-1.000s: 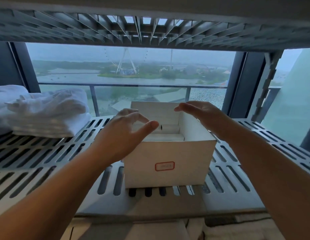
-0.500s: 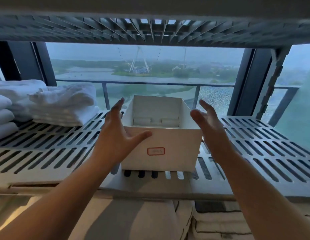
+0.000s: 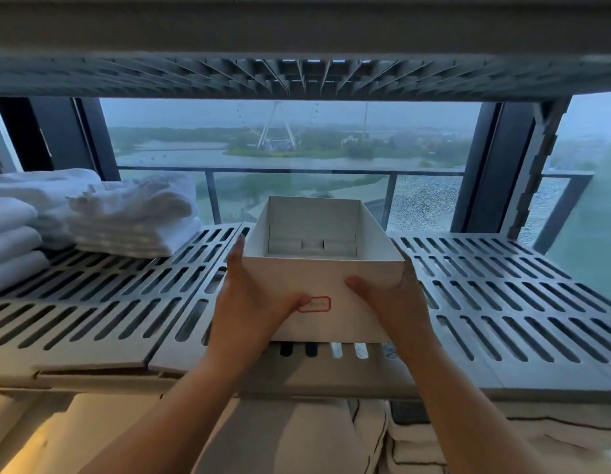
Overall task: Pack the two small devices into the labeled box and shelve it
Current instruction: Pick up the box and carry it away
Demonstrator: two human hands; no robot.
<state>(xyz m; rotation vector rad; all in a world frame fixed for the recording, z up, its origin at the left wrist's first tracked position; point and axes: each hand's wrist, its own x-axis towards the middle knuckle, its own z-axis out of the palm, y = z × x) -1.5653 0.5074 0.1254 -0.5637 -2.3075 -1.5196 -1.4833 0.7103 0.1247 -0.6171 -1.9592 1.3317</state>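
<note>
While both hands grip, open box [image 3: 334, 289], pale items [image 3: 312, 246] inside

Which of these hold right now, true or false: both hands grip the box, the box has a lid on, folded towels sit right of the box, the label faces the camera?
1. Both hands grip the box. True: the left hand and right hand clasp the white box at its front corners.
2. The box has a lid on. False: its top is open.
3. Folded towels sit right of the box. False: the folded towels lie to its left on the slotted shelf.
4. The label faces the camera. True: the red-bordered label is on the near face.
</note>
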